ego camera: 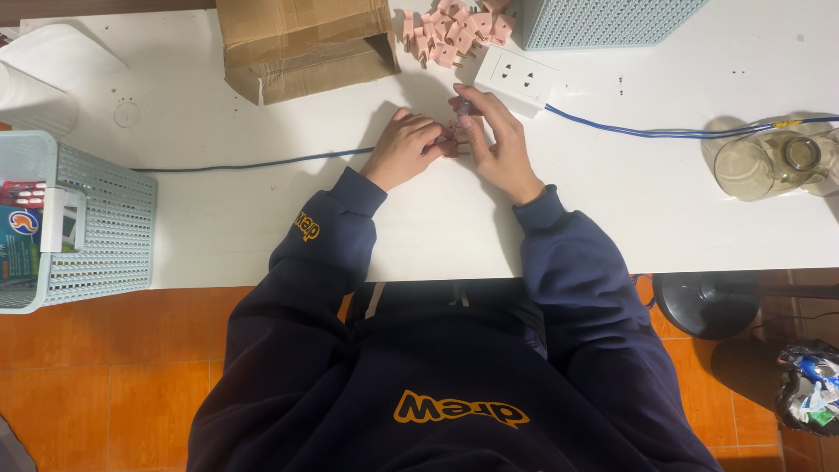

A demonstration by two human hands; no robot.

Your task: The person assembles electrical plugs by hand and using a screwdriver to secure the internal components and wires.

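Both hands [454,144] mostly hide one pink plug [451,147].

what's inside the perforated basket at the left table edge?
The basket holds flat packets, red and blue, and a white clip-like piece over its rim. Anything deeper is hidden by its wall.

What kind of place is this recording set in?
Probably a small home or workshop assembly bench. A white table stands on orange floor tiles and carries a heap of pink plug parts, a white socket block and a cardboard box; both hands meet over one small part.
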